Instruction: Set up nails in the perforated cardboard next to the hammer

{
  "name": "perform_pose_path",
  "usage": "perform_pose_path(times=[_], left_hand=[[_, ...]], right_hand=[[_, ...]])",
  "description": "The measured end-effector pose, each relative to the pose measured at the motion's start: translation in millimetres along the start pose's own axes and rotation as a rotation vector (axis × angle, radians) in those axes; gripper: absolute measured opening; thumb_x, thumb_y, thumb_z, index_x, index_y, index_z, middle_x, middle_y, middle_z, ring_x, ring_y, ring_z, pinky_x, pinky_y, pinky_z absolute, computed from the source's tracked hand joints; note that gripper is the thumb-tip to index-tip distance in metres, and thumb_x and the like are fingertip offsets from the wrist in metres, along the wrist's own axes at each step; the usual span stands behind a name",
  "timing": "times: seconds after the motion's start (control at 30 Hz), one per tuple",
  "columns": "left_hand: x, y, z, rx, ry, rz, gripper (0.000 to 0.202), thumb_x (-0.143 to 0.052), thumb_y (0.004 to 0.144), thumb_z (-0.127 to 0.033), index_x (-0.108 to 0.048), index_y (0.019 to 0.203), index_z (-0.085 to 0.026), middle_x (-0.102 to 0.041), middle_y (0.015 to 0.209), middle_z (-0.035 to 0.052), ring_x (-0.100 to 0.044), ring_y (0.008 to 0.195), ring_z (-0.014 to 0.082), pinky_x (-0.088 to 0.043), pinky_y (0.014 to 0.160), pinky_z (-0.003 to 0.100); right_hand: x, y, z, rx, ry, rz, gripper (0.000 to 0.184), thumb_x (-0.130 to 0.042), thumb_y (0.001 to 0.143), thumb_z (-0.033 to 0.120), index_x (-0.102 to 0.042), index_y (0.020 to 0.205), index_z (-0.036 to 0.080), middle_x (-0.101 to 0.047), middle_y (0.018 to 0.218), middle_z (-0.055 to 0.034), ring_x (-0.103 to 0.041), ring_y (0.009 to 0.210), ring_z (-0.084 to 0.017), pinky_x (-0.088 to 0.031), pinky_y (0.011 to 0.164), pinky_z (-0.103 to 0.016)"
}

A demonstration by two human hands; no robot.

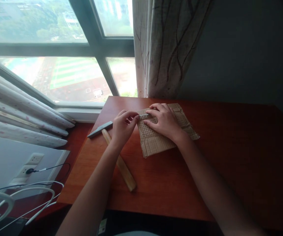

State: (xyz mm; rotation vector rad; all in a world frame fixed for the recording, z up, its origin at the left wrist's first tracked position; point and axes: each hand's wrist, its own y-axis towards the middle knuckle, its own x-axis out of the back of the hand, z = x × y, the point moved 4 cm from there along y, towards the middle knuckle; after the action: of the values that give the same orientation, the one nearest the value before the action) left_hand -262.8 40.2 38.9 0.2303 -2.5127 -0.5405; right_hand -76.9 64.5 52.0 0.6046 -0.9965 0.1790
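A piece of brown cardboard point(153, 146) lies on the wooden table, its middle covered with rows of small punched holes. On its far left part is a short silver toothed strip point(143, 116), too small to make out exactly. My left hand point(124, 126) pinches the strip's left end between thumb and fingers at the cardboard's edge. My right hand point(164, 119) lies over the cardboard with thumb and fingers apart, fingertips by the strip's right end. Beside my left forearm rests a hammer point(126, 173) with a wooden handle and grey metal head, partly hidden by that arm.
The reddish-brown table point(171, 183) reaches a window point(77, 75) at the far left. Patterned curtains point(166, 49) hang at the window's sides. White and black cables point(40, 190) and a wall socket point(35, 159) are at the lower left, beyond the table's edge.
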Motion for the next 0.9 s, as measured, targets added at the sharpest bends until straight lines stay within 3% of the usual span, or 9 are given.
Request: perform_pose_path(times=[0.13, 0.3, 0.43, 0.5, 0.63, 0.73, 0.9], left_hand=[[-0.4, 3, -5, -0.063, 0.022, -0.036, 0.012, -0.064, 0.091, -0.026, -0.074, 0.09, -0.02, -0.068, 0.088, 0.0036, -0.06, 0.076, 0.0157, -0.048, 0.067, 0.029], [4.9, 9, -18, -0.053, -0.08, -0.191, 0.012, -0.064, 0.093, -0.031, -0.07, 0.092, -0.02, -0.067, 0.092, 0.0036, -0.063, 0.085, 0.0167, -0.051, 0.073, 0.028], [27.0, 9, -24, 0.047, -0.209, -0.351, 0.018, -0.064, 0.095, -0.04, -0.068, 0.096, -0.022, -0.069, 0.092, 0.0026, -0.064, 0.083, 0.0164, -0.053, 0.075, 0.03], [40.5, 5, -21, 0.095, -0.184, -0.363, 0.02, -0.067, 0.092, -0.044, -0.068, 0.095, -0.023, -0.071, 0.092, 0.002, -0.065, 0.082, 0.0171, -0.055, 0.076, 0.031], [54.8, -13, 1, 0.142, 0.043, -0.163, 0.021, -0.069, 0.089, -0.044, -0.072, 0.093, -0.023, -0.072, 0.084, 0.0012, -0.065, 0.071, 0.0173, -0.052, 0.067, 0.031], [49.1, -30, 17, 0.08, 0.35, 0.082, 0.017, -0.065, 0.09, -0.038, -0.072, 0.088, -0.023, -0.07, 0.076, 0.0017, -0.063, 0.067, 0.0187, -0.045, 0.062, 0.031], [32.2, -50, 29, 0.025, 0.662, 0.342, 0.019, -0.056, 0.093, -0.035, -0.071, 0.088, -0.024, -0.075, 0.091, 0.0055, -0.067, 0.076, 0.0237, -0.038, 0.059, 0.031]], right_hand=[[1, 0, 0, 0.006, 0.0, -0.011, 0.035, -0.075, 0.088, 0.046, -0.078, 0.115, 0.024, -0.065, 0.124, -0.01, -0.054, 0.116, -0.031, -0.043, 0.098, -0.047], [1, 0, 1, -0.003, -0.007, -0.02, 0.035, -0.076, 0.087, 0.046, -0.078, 0.114, 0.024, -0.064, 0.116, -0.0097, -0.055, 0.112, -0.031, -0.043, 0.095, -0.046], [0, 1, 0, -0.021, -0.036, 0.007, 0.036, -0.074, 0.088, 0.051, -0.078, 0.114, 0.026, -0.065, 0.111, -0.0094, -0.055, 0.109, -0.031, -0.042, 0.092, -0.046], [0, 1, 0, -0.028, -0.049, 0.033, 0.037, -0.072, 0.089, 0.051, -0.077, 0.115, 0.026, -0.066, 0.106, -0.009, -0.056, 0.106, -0.031, -0.041, 0.091, -0.045], [2, 1, 2, -0.034, -0.053, 0.061, 0.038, -0.071, 0.091, 0.05, -0.076, 0.118, 0.025, -0.068, 0.103, -0.0082, -0.058, 0.105, -0.03, -0.04, 0.09, -0.044], [2, 1, 2, -0.041, -0.053, 0.068, 0.038, -0.071, 0.091, 0.05, -0.075, 0.119, 0.024, -0.069, 0.104, -0.0084, -0.058, 0.106, -0.03, -0.04, 0.091, -0.044], [2, 2, 1, -0.037, -0.05, 0.073, 0.042, -0.07, 0.092, 0.051, -0.074, 0.123, 0.024, -0.069, 0.106, -0.0087, -0.059, 0.107, -0.03, -0.041, 0.093, -0.042]])
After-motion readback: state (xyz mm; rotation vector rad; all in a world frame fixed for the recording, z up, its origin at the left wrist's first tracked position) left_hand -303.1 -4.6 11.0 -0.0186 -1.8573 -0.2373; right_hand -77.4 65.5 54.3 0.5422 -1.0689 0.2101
